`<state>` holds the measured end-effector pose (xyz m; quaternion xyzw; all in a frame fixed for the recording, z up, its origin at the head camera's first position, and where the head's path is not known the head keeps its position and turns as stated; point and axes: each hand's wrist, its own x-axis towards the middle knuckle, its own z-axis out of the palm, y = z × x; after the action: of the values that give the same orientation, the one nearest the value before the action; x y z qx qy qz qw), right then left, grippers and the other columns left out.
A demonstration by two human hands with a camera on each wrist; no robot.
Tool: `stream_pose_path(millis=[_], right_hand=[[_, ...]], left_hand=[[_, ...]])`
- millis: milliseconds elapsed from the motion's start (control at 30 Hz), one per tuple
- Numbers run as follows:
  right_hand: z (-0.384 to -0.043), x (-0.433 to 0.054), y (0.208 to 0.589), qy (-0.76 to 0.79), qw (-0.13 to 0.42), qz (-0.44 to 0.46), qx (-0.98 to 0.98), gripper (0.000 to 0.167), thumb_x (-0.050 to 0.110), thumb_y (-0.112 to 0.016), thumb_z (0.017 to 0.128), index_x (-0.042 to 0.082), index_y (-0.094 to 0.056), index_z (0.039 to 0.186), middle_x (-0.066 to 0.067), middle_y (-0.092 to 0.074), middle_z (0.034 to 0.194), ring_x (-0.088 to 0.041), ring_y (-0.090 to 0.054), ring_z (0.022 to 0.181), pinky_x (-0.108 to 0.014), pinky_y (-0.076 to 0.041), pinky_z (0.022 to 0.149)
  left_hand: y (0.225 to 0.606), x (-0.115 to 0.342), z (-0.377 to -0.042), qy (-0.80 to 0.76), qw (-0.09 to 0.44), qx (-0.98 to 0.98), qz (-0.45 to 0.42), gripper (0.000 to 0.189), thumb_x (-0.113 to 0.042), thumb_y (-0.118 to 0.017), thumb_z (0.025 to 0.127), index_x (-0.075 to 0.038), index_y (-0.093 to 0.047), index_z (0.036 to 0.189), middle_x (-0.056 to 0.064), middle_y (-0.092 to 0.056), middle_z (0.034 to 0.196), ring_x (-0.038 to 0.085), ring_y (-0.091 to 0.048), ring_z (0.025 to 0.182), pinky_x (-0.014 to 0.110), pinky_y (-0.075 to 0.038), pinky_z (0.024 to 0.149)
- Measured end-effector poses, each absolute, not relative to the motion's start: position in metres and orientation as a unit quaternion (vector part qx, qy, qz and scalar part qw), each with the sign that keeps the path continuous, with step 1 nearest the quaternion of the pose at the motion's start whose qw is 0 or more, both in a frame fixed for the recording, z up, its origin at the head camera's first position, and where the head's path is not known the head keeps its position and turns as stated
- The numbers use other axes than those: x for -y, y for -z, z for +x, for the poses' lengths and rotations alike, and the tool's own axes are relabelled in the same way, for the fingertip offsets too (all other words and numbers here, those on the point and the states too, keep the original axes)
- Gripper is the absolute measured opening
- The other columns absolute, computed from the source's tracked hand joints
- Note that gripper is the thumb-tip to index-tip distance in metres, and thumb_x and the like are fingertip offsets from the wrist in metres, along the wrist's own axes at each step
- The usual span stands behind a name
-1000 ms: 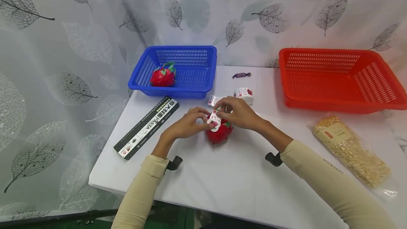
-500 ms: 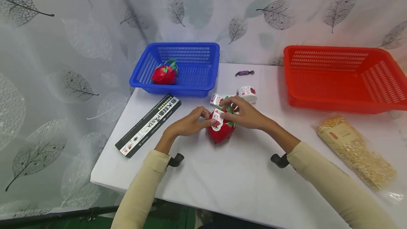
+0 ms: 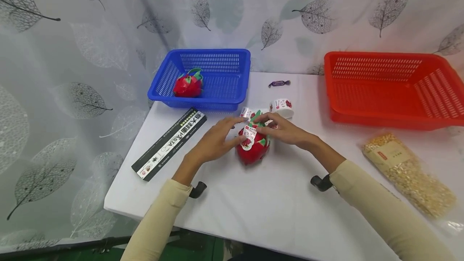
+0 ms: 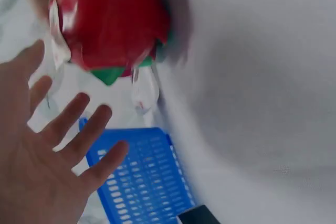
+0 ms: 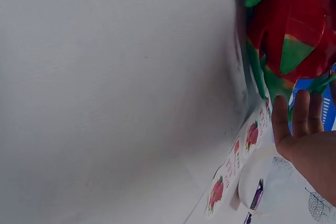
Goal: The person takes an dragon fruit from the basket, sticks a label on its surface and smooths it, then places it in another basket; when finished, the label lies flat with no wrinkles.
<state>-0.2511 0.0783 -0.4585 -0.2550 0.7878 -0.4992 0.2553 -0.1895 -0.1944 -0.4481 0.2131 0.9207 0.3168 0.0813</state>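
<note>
A red dragon fruit (image 3: 251, 154) with green leaf tips sits on the table between both hands. On its upper side lies a white oval label (image 3: 249, 137) printed with a red fruit. My left hand (image 3: 214, 140) is at the fruit's left, its thumb tip at the label's edge; in the left wrist view its fingers are spread with nothing between them. From the right, my right hand (image 3: 286, 129) reaches over the leafy top, thumb close to the label. The right wrist view shows its straight fingers (image 5: 300, 114) at the green leaves (image 5: 278, 85).
Behind the hands are a label roll (image 3: 282, 108) and its strip (image 3: 248, 112), with a purple-wrapped candy (image 3: 279, 83) farther back. A blue basket (image 3: 206, 103) holds another dragon fruit (image 3: 187, 86). A pasta box (image 3: 168, 144), red basket (image 3: 384, 120) and bag of yellow grains (image 3: 417, 180) flank the workspace.
The label now lies against the dragon fruit, where a second ago fingers of both hands held it. The left hand's fingers have straightened and lifted from it; the right hand has shifted slightly right.
</note>
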Motion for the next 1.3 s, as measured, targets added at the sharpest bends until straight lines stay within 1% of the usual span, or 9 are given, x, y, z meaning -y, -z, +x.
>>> stream_pose_path(millis=[100, 167, 300, 433, 600, 800, 900, 1100, 1300], right_hand=[[-0.249, -0.076, 0.459, 0.500, 0.238, -0.258, -0.792, 0.044, 0.029, -0.066, 0.104, 0.012, -0.057, 0.144, -0.015, -0.051, 0.146, -0.036, -0.046, 0.138, -0.058, -0.046, 0.110], [-0.247, -0.074, 0.459, 0.497, 0.224, -0.265, -0.795, 0.044, 0.027, -0.067, 0.104, 0.009, -0.057, 0.143, -0.017, -0.050, 0.144, -0.037, -0.046, 0.136, -0.055, -0.048, 0.107], [-0.244, -0.071, 0.459, 0.493, 0.205, -0.272, -0.800, 0.043, 0.023, -0.067, 0.103, 0.005, -0.057, 0.141, -0.019, -0.050, 0.140, -0.037, -0.046, 0.133, -0.051, -0.049, 0.104], [-0.244, -0.071, 0.458, 0.495, 0.202, -0.266, -0.802, 0.043, 0.023, -0.067, 0.103, 0.005, -0.058, 0.141, -0.020, -0.050, 0.141, -0.038, -0.047, 0.132, -0.053, -0.048, 0.104], [-0.241, -0.073, 0.455, 0.484, 0.235, -0.247, -0.806, 0.050, 0.035, -0.069, 0.101, 0.013, -0.056, 0.145, -0.017, -0.044, 0.145, -0.039, -0.052, 0.132, -0.055, -0.049, 0.105], [-0.240, -0.072, 0.454, 0.473, 0.242, -0.246, -0.811, 0.057, 0.039, -0.073, 0.097, 0.015, -0.055, 0.144, -0.018, -0.041, 0.145, -0.039, -0.054, 0.130, -0.051, -0.052, 0.101], [-0.242, -0.071, 0.452, 0.473, 0.246, -0.248, -0.809, 0.057, 0.037, -0.075, 0.096, 0.012, -0.055, 0.144, -0.019, -0.041, 0.147, -0.040, -0.053, 0.131, -0.050, -0.053, 0.100], [-0.246, -0.070, 0.444, 0.454, 0.279, -0.246, -0.809, 0.063, 0.039, -0.075, 0.095, 0.015, -0.050, 0.147, -0.018, -0.038, 0.155, -0.042, -0.046, 0.139, -0.051, -0.054, 0.101], [-0.241, -0.066, 0.441, 0.429, 0.295, -0.238, -0.820, 0.075, 0.045, -0.080, 0.089, 0.018, -0.048, 0.150, -0.018, -0.032, 0.155, -0.040, -0.041, 0.140, -0.053, -0.053, 0.105]], left_hand=[[0.446, 0.189, -0.181, -0.204, 0.035, -0.948, 0.243, 0.061, -0.044, -0.059, 0.109, -0.033, -0.040, 0.165, 0.003, -0.052, 0.159, 0.029, -0.051, 0.144, 0.055, -0.044, 0.117], [0.448, 0.186, -0.177, -0.152, 0.030, -0.955, 0.253, 0.059, -0.043, -0.052, 0.111, -0.032, -0.035, 0.167, 0.004, -0.051, 0.162, 0.030, -0.050, 0.146, 0.054, -0.042, 0.118], [0.451, 0.183, -0.172, -0.117, 0.042, -0.962, 0.244, 0.059, -0.045, -0.042, 0.114, -0.033, -0.025, 0.170, 0.002, -0.046, 0.166, 0.031, -0.047, 0.148, 0.054, -0.040, 0.120], [0.454, 0.182, -0.173, -0.147, 0.063, -0.959, 0.232, 0.063, -0.051, -0.040, 0.113, -0.033, -0.021, 0.171, 0.002, -0.042, 0.168, 0.030, -0.044, 0.150, 0.054, -0.037, 0.122], [0.456, 0.182, -0.175, -0.196, 0.092, -0.949, 0.229, 0.070, -0.054, -0.043, 0.112, -0.029, -0.017, 0.172, 0.005, -0.038, 0.170, 0.031, -0.041, 0.151, 0.056, -0.032, 0.124], [0.460, 0.183, -0.172, -0.185, 0.128, -0.948, 0.223, 0.077, -0.061, -0.034, 0.111, -0.030, 0.000, 0.172, 0.004, -0.027, 0.175, 0.033, -0.033, 0.154, 0.057, -0.024, 0.128], [0.462, 0.184, -0.175, -0.226, 0.137, -0.940, 0.216, 0.072, -0.060, -0.031, 0.112, -0.031, -0.003, 0.172, 0.005, -0.028, 0.174, 0.033, -0.033, 0.154, 0.058, -0.026, 0.127], [0.466, 0.189, -0.188, -0.404, 0.145, -0.882, 0.193, 0.060, -0.043, -0.029, 0.116, -0.028, -0.015, 0.172, 0.009, -0.034, 0.170, 0.034, -0.032, 0.153, 0.061, -0.027, 0.125], [0.474, 0.188, -0.196, -0.422, 0.165, -0.865, 0.218, 0.058, -0.039, -0.030, 0.117, -0.029, -0.016, 0.172, 0.011, -0.034, 0.169, 0.033, -0.030, 0.153, 0.060, -0.028, 0.124]])
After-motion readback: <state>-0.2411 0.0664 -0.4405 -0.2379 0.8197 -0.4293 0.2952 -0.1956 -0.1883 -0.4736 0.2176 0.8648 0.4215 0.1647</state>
